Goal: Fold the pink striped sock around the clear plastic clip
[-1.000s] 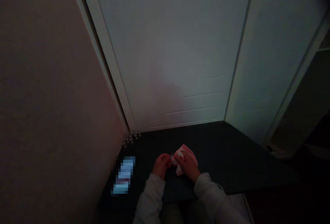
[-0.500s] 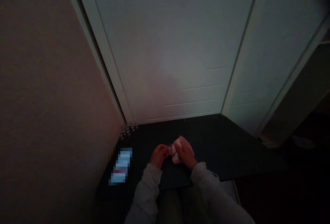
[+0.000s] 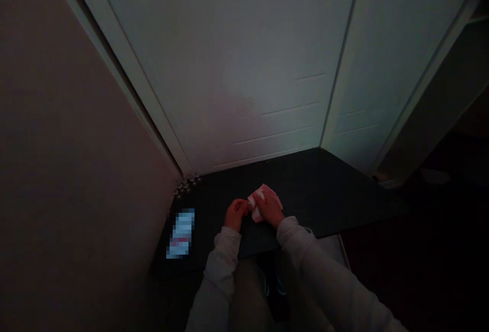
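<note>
My right hand (image 3: 271, 210) is closed on a small pink-and-white cloth (image 3: 263, 189), which spreads out past the fingers just above the dark tabletop. Close beside it on the left, my left hand (image 3: 236, 214) has its fingers pinched together. A small shiny piece (image 3: 249, 204) shows between the left fingertips and the cloth; its exact kind is too small and dark to make out. The cloth touches or partly covers this piece.
The dark table (image 3: 305, 184) stands against a pale panelled door (image 3: 214, 67). Several small shiny pieces (image 3: 186, 185) are grouped at its back left corner. A blurred-out lit screen (image 3: 181, 234) lies at the left, near the wall (image 3: 76, 194).
The view has tilted and shifted, so the table and hands appear higher. The right hand and cloth have come over more of the shiny piece, which shows less now.
</note>
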